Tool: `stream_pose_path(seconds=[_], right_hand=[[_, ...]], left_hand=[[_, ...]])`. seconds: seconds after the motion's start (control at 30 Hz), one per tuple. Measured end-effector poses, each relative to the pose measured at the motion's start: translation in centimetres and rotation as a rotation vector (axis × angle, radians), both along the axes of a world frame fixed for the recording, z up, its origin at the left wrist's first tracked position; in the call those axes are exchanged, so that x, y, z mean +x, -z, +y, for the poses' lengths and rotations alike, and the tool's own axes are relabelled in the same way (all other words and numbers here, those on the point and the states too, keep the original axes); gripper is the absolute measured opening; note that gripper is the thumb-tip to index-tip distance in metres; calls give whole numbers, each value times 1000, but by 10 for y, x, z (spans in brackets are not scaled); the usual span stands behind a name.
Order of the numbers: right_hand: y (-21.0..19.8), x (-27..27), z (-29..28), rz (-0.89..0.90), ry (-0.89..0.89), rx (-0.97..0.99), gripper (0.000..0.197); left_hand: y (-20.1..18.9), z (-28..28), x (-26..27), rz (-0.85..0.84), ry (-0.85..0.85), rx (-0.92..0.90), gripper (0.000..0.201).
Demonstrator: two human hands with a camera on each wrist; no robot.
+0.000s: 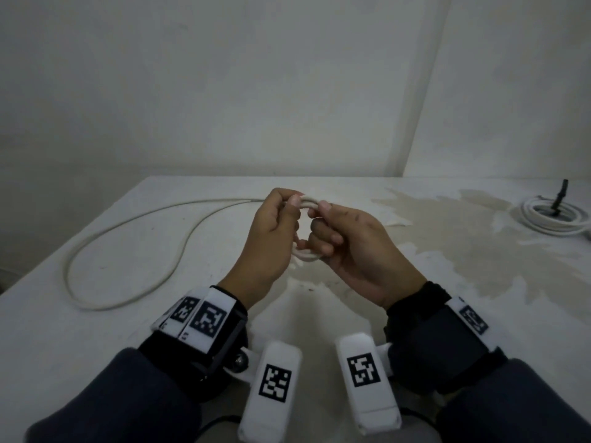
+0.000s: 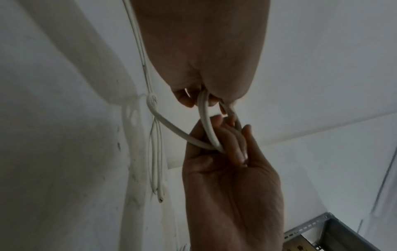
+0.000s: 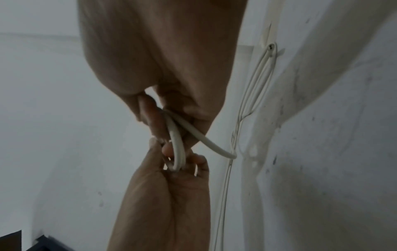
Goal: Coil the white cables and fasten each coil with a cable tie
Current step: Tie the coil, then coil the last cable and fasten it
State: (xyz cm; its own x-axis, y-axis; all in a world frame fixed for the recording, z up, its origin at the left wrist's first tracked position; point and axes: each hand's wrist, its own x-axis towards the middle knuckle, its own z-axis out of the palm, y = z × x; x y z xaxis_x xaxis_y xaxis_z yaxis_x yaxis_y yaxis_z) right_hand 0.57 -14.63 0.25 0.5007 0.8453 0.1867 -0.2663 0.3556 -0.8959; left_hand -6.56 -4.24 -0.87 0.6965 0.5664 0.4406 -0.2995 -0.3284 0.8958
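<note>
A small coil of white cable [image 1: 306, 256] hangs between both hands above the table's middle. My left hand [image 1: 292, 202] pinches the coil's top turn, and my right hand [image 1: 319, 215] curls its fingers round the coil's right side. In the left wrist view the left hand [image 2: 199, 100] grips the loop [image 2: 206, 125] while the right hand [image 2: 227, 135] holds it from below. In the right wrist view the right hand [image 3: 163, 118] and left hand [image 3: 176, 161] meet on the loop [image 3: 178, 146]. The loose cable tail [image 1: 128, 225] trails left in a wide bend.
A second white coil [image 1: 556, 217] lies at the table's far right with a black cable tie [image 1: 560, 195] sticking up from it. A brownish worn patch [image 1: 463, 238] covers the white table [image 1: 96, 330] right of centre. White walls stand close behind. A metal shelf frame [image 2: 322, 227] shows low down.
</note>
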Motion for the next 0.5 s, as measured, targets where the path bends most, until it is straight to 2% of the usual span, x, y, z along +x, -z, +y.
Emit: stream_pose_path(seconds=[0.07, 0.17, 0.23, 0.3, 0.37, 0.5], right_hand=[[1, 2, 2, 30, 86, -8, 27], [0, 9, 1, 127, 205, 37, 31], [-1, 13, 0, 218, 223, 81, 32], [-1, 14, 0, 301, 181, 112, 33], [0, 11, 2, 351, 120, 123, 34], [2, 11, 3, 346, 129, 115, 33]], left_hand=[[1, 1, 2, 18, -25, -9, 23], [7, 9, 2, 159, -137, -185, 38], [17, 20, 1, 328, -235, -246, 36], [23, 22, 1, 438, -222, -320, 50], [24, 18, 3, 361, -108, -498, 58], [20, 8, 2, 214, 87, -650, 28]])
